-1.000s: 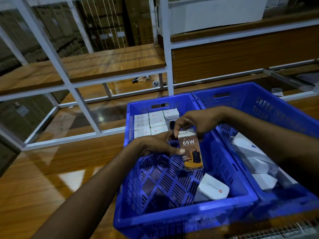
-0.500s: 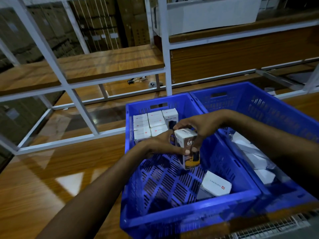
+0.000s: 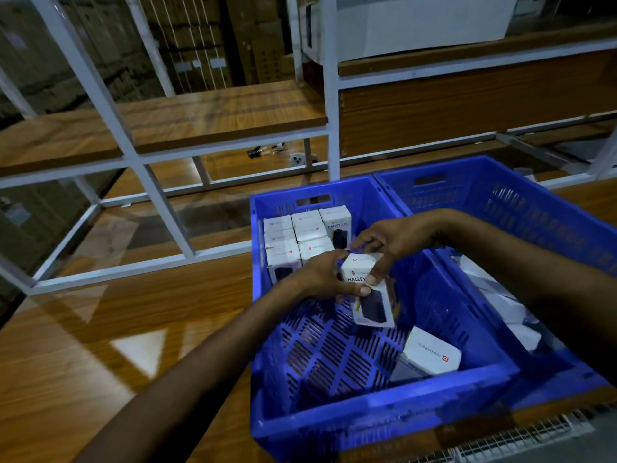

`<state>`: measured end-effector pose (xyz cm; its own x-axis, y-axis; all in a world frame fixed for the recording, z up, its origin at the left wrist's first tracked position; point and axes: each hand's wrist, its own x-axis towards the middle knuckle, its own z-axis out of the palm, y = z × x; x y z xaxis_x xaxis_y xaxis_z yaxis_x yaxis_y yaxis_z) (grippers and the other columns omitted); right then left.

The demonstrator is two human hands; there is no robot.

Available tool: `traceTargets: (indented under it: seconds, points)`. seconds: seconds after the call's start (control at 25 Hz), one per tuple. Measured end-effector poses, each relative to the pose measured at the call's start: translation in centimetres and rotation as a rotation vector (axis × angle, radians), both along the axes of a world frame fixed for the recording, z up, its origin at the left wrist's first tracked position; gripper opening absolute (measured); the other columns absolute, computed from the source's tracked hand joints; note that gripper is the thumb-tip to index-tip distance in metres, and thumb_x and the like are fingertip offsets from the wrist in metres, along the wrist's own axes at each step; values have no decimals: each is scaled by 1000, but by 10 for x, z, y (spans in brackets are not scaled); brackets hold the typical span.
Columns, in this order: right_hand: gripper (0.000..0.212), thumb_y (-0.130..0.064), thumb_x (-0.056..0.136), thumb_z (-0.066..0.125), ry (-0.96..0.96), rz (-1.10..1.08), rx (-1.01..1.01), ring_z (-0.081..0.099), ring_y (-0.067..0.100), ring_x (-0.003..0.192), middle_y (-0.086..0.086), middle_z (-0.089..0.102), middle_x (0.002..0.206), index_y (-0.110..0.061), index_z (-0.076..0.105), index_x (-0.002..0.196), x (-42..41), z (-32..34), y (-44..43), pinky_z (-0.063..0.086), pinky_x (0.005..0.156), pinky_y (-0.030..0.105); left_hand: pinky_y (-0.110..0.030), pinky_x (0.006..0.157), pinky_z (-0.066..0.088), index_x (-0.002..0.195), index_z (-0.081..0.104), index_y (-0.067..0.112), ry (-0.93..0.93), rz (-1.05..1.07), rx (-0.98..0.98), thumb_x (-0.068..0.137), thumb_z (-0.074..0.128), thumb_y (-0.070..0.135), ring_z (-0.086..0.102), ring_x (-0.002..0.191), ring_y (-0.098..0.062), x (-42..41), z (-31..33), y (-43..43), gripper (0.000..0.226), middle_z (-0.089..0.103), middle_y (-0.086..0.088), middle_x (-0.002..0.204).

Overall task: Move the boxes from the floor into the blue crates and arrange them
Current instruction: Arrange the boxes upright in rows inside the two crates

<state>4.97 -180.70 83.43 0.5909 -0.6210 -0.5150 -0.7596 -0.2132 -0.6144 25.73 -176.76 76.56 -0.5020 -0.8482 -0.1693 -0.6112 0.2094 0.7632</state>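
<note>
Both hands hold one small white box [image 3: 370, 295] marked HALLEY above the middle of the left blue crate [image 3: 384, 419]. My left hand [image 3: 325, 277] grips the box from its left side, thumb across the front. My right hand [image 3: 392, 243] pinches its top from the right. Several white boxes [image 3: 302, 240] stand in tidy rows at the crate's far left corner. Another white box [image 3: 430, 355] lies loose near the crate's front right. The right blue crate [image 3: 521, 208] holds several white boxes [image 3: 500, 305], partly hidden by my right arm.
The crates rest on a glossy wooden surface [image 3: 100, 345]. White metal racking [image 3: 147, 182] with wooden shelves stands behind them. Small dark items [image 3: 267, 151] lie on a low shelf. A wire grille [image 3: 521, 439] runs along the bottom right edge.
The held box has turned in my hands: the orange 65W face no longer shows, and a white HALLEY face now points up. Both hands stay over the left crate.
</note>
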Motion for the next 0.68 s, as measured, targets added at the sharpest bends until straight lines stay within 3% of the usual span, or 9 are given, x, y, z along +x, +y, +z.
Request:
traceTargets:
  seconds: [0.12, 0.2, 0.32, 0.44, 0.56, 0.68]
  points:
    - [84, -28, 69, 93, 80, 12, -90, 71, 17, 108, -2, 74, 119, -12, 52, 140, 4, -3, -6, 56, 99, 44, -22, 61, 52, 136, 47, 21, -23, 17, -6, 81, 84, 36, 70, 72, -14, 0, -2, -4, 69, 69, 5, 82]
    - [78, -21, 71, 91, 164, 27, -185, 69, 18, 107, -1, 72, 121, -14, 52, 138, 6, -5, -13, 56, 98, 43, -27, 66, 50, 140, 45, 22, -69, 50, -80, 79, 85, 40, 66, 76, -14, -4, -2, -10, 75, 66, 4, 82]
    - [84, -34, 65, 92, 339, 65, -389, 64, 21, 107, -1, 64, 126, -19, 53, 137, 10, -11, -27, 57, 94, 43, -24, 60, 42, 134, 54, 19, -148, 129, -197, 75, 87, 40, 60, 73, -9, -9, -1, -25, 71, 64, 7, 82]
    - [62, -38, 67, 90, 399, 82, -498, 65, 20, 99, 0, 68, 114, -23, 63, 121, 9, -17, -47, 58, 87, 41, -26, 59, 39, 130, 57, 18, -188, 203, -262, 74, 88, 40, 62, 82, -15, -12, -1, -45, 69, 67, 4, 89]
    - [60, -37, 68, 86, 433, 105, -620, 60, 23, 106, 1, 65, 118, -27, 62, 122, 9, -18, -67, 55, 86, 39, -29, 67, 43, 132, 56, 19, -220, 267, -321, 76, 86, 38, 66, 97, -25, -17, -3, -63, 66, 71, -4, 105]
    - [61, -42, 73, 83, 509, 152, -745, 51, 26, 116, 2, 56, 123, -29, 60, 127, 15, -25, -84, 46, 78, 37, -31, 69, 41, 133, 54, 28, -361, 335, -384, 76, 82, 46, 62, 104, -24, -20, -7, -79, 65, 66, -1, 114]
